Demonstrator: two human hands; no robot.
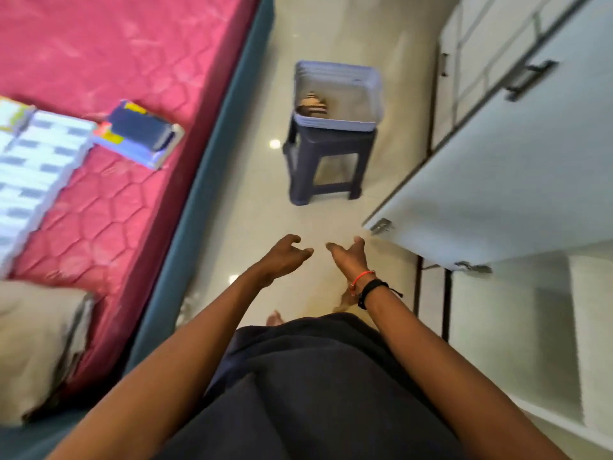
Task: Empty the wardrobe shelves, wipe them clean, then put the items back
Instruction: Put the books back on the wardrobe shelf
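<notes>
**Tub straight ahead, both hands free**

My left hand and right hand hang loosely spread, holding nothing, side by side and well short of the dark plastic stool. The pale lilac plastic tub sits on that stool, its broad side seemingly towards me. The white wardrobe shelves lie to the stool's right. I judge neither hand nearer.
</notes>
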